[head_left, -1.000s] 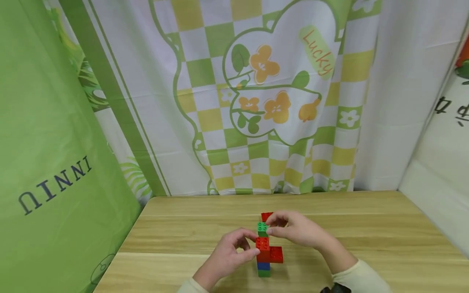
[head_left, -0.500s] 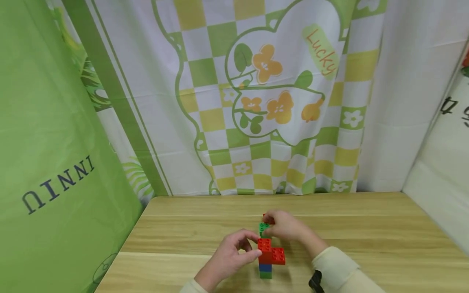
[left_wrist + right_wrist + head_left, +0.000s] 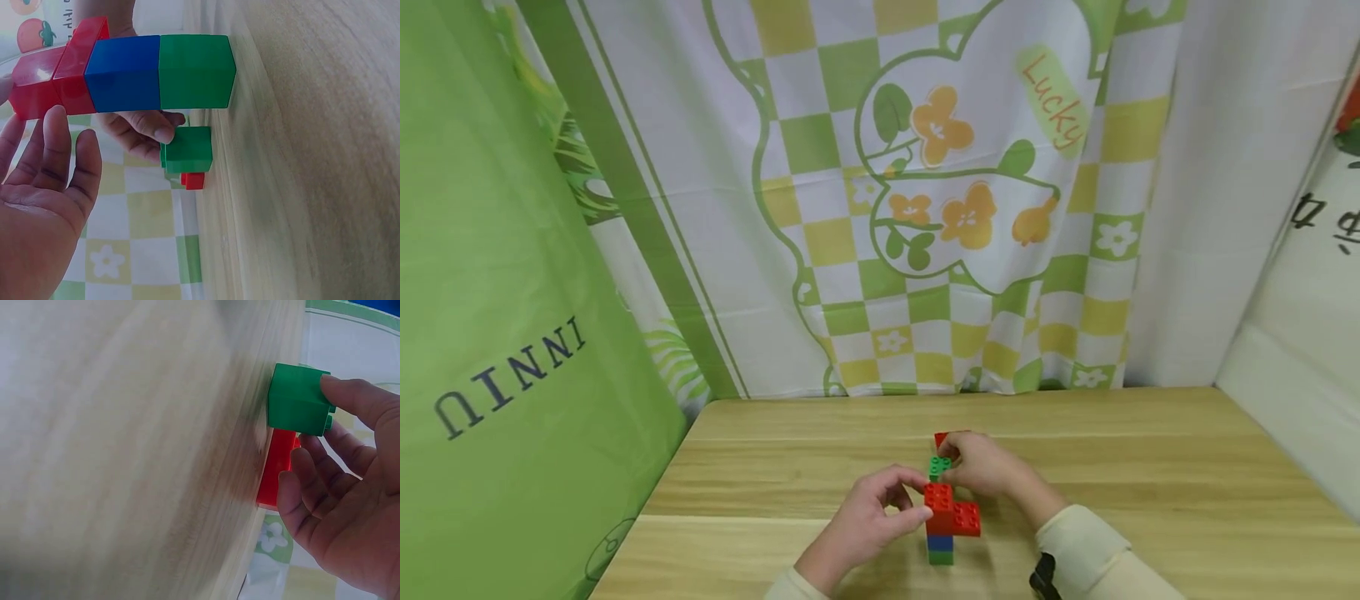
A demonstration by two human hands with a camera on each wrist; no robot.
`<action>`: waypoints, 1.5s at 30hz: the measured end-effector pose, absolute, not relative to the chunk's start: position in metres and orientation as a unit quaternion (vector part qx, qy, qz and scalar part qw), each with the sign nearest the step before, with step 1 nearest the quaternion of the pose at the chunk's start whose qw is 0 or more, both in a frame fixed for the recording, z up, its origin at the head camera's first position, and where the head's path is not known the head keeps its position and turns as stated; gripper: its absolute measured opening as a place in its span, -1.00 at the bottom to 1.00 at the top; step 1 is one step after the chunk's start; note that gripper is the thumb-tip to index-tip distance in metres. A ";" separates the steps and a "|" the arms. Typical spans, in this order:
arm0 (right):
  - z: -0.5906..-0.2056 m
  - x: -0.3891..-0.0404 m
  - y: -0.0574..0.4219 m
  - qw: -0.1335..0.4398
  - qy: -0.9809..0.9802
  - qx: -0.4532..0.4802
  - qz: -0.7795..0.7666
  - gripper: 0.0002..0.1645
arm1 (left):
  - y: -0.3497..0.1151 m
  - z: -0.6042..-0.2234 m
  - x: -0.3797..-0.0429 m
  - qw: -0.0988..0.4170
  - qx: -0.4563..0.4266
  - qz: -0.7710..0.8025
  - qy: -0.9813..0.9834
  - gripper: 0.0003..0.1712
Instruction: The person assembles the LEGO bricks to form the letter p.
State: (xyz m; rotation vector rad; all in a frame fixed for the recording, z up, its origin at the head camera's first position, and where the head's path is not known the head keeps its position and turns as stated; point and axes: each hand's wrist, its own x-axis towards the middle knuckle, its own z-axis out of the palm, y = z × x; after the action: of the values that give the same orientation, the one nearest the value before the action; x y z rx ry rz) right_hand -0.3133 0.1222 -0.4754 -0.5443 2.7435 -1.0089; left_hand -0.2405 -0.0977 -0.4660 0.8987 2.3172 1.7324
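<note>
A small tower of bricks stands on the table. Its green base brick (image 3: 197,72) carries a blue brick (image 3: 123,74), then a wider red brick (image 3: 967,518) jutting to the right, then a red top brick (image 3: 937,497). My left hand (image 3: 872,512) pinches the top red brick between thumb and fingers from the left. Behind the tower, my right hand (image 3: 988,467) has its thumb and fingers at the studded upper end of a separate green brick (image 3: 297,400). Farther back lies a red brick (image 3: 275,469), partly covered by the right hand in the head view.
The wooden table (image 3: 760,475) reaches back to a checked green, yellow and white curtain (image 3: 925,333). On the left hangs a green cloth (image 3: 535,250); a white cloth (image 3: 1285,350) closes off the right side.
My right hand has moved a little left and its thumb and fingers have come round the separate green brick. The left hand stays at the top of the tower.
</note>
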 end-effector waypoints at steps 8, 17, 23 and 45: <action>-0.472 -0.309 0.126 0.080 0.918 -0.190 -0.338 -0.69 | -0.097 -0.464 -0.241 0.055 0.280 0.566 0.774 -0.70; -0.460 -0.303 0.131 0.075 0.909 -0.198 -0.358 -0.70 | -0.098 -0.458 -0.239 0.062 0.265 0.562 0.781 -0.71; -0.451 -0.295 0.139 0.081 0.901 -0.197 -0.378 -0.67 | -0.100 -0.459 -0.239 0.063 0.264 0.566 0.779 -0.71; -0.405 -0.252 0.182 0.084 0.876 -0.239 -0.410 -0.69 | -0.098 -0.464 -0.241 0.066 0.281 0.559 0.777 -0.71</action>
State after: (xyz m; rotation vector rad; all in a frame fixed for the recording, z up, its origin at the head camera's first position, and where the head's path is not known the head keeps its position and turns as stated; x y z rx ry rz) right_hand -0.2516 0.1824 -0.4051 -0.7117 2.6142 -1.2234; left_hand -0.2406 -0.0979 -0.4635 0.8469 2.3450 1.6867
